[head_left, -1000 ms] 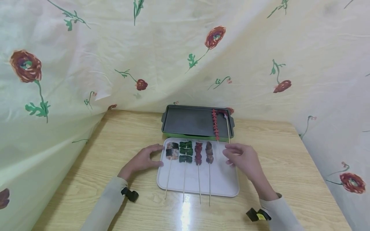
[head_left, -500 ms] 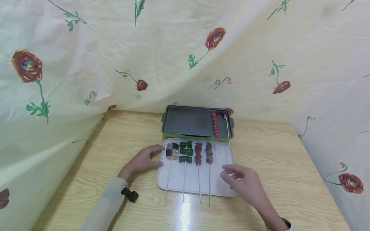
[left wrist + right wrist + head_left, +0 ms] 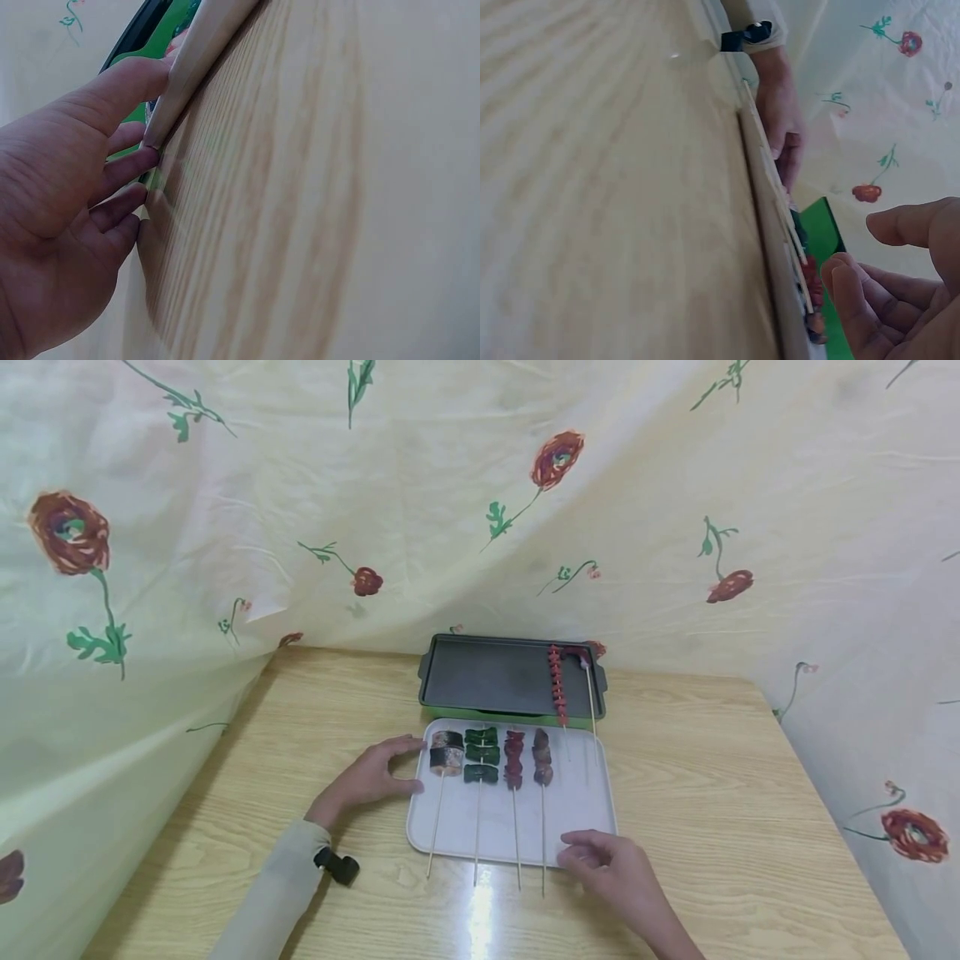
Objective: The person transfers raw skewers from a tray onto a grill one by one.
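A white tray (image 3: 465,835) carries several skewers, their sticks jutting over its front edge. From left to right lie thick pale-and-dark pieces (image 3: 447,753), green pepper pieces (image 3: 482,756), red chunks (image 3: 513,758) and brown chunks (image 3: 542,757). My left hand (image 3: 371,774) rests against the tray's left edge; in the left wrist view its thumb lies along the rim and the other fingers spread below. At the front right corner, my right hand (image 3: 613,872) hovers beside the brown skewer's stick (image 3: 543,843). In the right wrist view its thumb and fingers (image 3: 891,225) are apart, holding nothing.
Behind the tray stands a dark griddle (image 3: 487,672) with a green base. On its right side lie a skewer of small red pieces (image 3: 557,685) and one with a dark red curled piece (image 3: 577,653). Flowered cloth (image 3: 420,510) hangs around the wooden table (image 3: 712,760).
My right hand has moved away from the stick on the griddle's right, coming down toward the tray's front right corner. My left hand has stayed at the tray's left edge.
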